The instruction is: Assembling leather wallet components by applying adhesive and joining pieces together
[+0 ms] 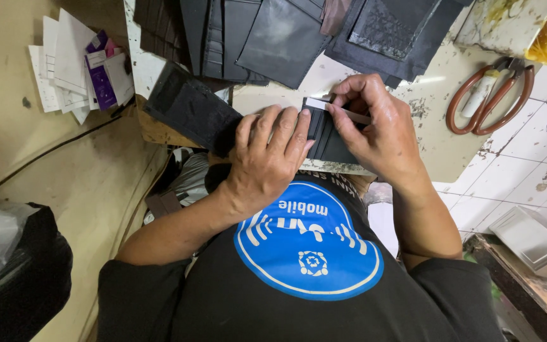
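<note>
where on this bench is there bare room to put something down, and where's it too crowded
Bare bench lies between the right hand and the red-handled scissors, running toward the near edge. A smaller patch sits above the left hand, below the stacked black pieces. Crowded: the far edge under that stack, and the wallet both hands hold.

Leather-goods workshop: stained worktable (438,152), scissors (490,95), black wallet pieces (286,38).
</note>
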